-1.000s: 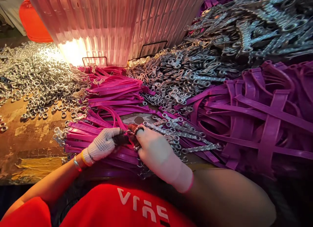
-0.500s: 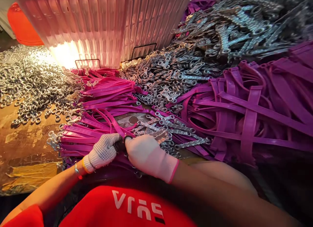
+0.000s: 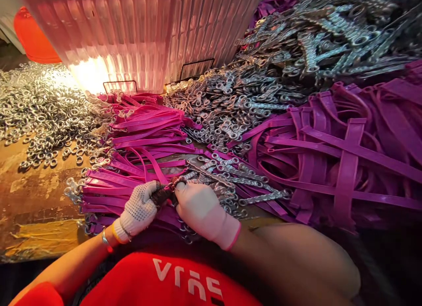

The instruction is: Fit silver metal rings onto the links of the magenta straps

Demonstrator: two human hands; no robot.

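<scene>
Pinching a small metal link [image 3: 172, 185] between them, left hand [image 3: 138, 208] and right hand [image 3: 201, 208] grip it together.

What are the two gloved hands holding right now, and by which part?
Left hand and right hand pinch together at the end of a magenta plastic strap, fingertips meeting there; the small piece between them is too hidden to identify.
</scene>
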